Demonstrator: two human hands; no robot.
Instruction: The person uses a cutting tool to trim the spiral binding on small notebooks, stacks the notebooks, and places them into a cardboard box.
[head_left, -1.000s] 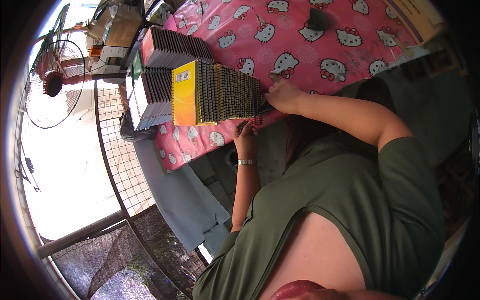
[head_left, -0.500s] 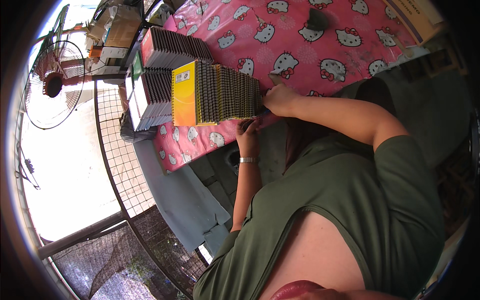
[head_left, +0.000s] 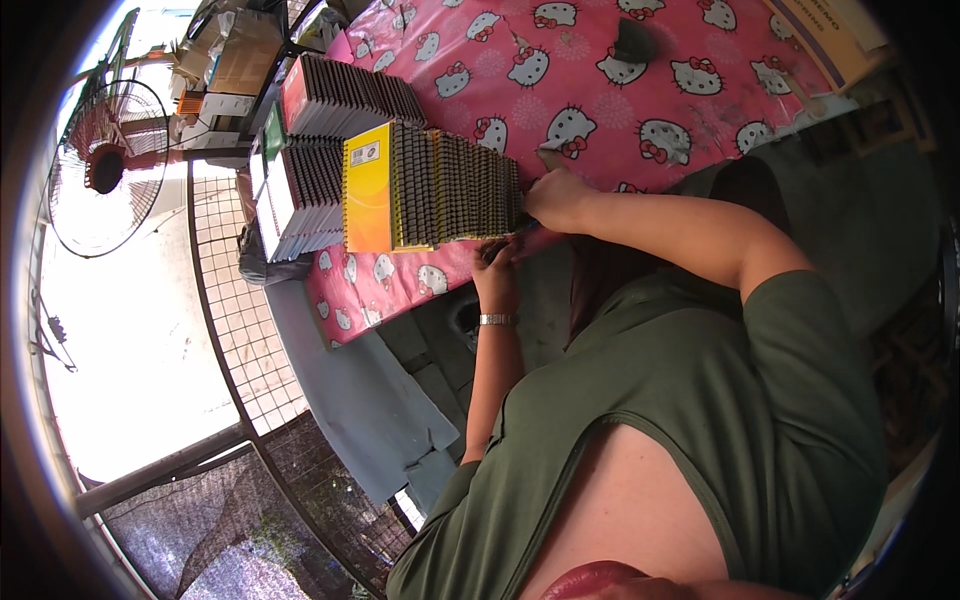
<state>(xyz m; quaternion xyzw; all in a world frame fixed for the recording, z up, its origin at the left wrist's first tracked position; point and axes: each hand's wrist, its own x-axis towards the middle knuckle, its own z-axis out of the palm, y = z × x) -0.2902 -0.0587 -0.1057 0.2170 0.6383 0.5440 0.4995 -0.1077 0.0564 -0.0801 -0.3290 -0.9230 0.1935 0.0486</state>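
Observation:
A long row of spiral notebooks [head_left: 455,190] lies on the pink table, its yellow cover facing left and its dark coil bindings facing up. My right hand [head_left: 560,198] is at the row's right end, fingers curled in against it and thumb sticking out above; the fingertips are hidden. Below the row's lower right corner, at the table's edge, is my left hand [head_left: 496,272], wearing a metal-band watch [head_left: 496,320] on its wrist. Its fingers are bent and in shadow, close under the notebooks. What either hand grips cannot be made out.
Two more notebook stacks, one red-covered [head_left: 345,95] and one white-edged [head_left: 305,190], stand left of the row. The pink cartoon-cat tablecloth [head_left: 590,90] bears a dark green piece [head_left: 634,40]. A cardboard box [head_left: 830,40] sits far right; a fan [head_left: 105,168] stands left.

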